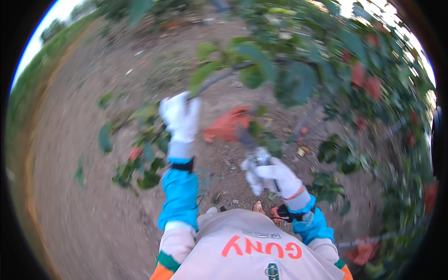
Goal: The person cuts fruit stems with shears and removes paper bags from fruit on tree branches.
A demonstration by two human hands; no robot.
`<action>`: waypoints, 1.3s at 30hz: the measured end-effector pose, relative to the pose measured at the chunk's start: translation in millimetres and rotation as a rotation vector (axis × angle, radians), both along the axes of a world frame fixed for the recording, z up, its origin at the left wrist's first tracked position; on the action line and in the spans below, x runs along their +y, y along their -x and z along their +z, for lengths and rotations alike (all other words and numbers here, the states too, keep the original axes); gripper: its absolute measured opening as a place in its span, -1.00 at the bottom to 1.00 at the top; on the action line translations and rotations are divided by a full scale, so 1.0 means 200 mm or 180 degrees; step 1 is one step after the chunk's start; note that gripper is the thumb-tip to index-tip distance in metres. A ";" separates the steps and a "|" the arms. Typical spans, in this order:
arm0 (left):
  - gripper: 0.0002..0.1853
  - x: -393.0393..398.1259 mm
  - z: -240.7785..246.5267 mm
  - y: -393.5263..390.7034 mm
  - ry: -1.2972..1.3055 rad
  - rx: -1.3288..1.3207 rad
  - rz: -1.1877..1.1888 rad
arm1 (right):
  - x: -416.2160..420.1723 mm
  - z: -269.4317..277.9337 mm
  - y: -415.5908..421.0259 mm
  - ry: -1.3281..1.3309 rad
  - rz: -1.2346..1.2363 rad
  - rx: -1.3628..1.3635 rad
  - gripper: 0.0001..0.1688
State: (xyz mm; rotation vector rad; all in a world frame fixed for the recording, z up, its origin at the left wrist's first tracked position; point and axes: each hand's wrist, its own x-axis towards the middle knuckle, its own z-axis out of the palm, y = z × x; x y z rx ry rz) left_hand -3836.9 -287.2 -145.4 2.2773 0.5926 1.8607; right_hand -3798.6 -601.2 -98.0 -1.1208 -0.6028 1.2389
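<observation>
In a white glove, my left hand [180, 113] is closed around a thin leafy branch [218, 78] that bends up and to the right. Leaves and a small reddish thing, perhaps a fruit, hang beside that wrist. My right hand [276, 175], also gloved in white, holds a pair of hand pruners [247, 139] with the blades pointing up and away from me. Just beyond the blade tips is a red-orange bag [227, 125], apparently paper, near the branch. Motion blur hides whether the blades touch it and how far they are apart.
Dense foliage [395, 80] with more red-orange bags [372, 87] fills the right side. A lower branch [381, 237] crosses near my right elbow. Bare soil [87, 196] with scattered debris lies below, bordered by a grass strip [21, 140] at far left.
</observation>
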 end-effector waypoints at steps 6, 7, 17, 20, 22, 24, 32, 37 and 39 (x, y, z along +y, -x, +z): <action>-0.81 0.13 -0.06 0.13 -0.0048 0.0458 0.0197 | -0.09 -0.16 -0.01 -0.0302 -0.0561 0.0494 -0.63; -0.80 0.10 -0.06 0.10 0.0056 0.0438 0.0134 | -0.14 -0.18 -0.03 -0.0352 -0.0782 0.0630 -0.65; -0.55 0.11 -0.11 0.04 0.0250 0.0733 0.0326 | -0.51 -0.27 -0.13 -0.1120 -0.1392 0.1542 -0.64; -0.56 0.19 -0.12 0.00 0.0498 0.0791 0.0302 | -0.55 -0.34 -0.16 -0.1077 -0.1566 0.1589 -0.64; -0.55 0.20 -0.09 -0.02 0.0513 0.0832 0.0272 | -0.54 -0.35 -0.19 -0.1079 -0.1748 0.1769 -0.70; -0.52 0.21 -0.05 -0.02 0.0517 0.0809 0.0120 | -0.54 -0.32 -0.27 -0.0918 -0.1783 0.1733 -0.73; -0.58 0.20 -0.11 -0.03 0.0554 0.0598 0.0073 | -0.36 -0.10 -1.04 -0.2202 -0.0778 0.1475 -0.51; -0.58 -0.01 -0.14 0.02 0.1001 0.0716 0.0250 | -0.08 -0.02 -1.41 -0.2471 -0.0647 0.1745 -0.50; -0.55 -0.11 -0.11 0.02 0.1479 0.0653 0.0209 | -0.01 0.01 -1.49 -0.2341 -0.1060 0.1791 -0.56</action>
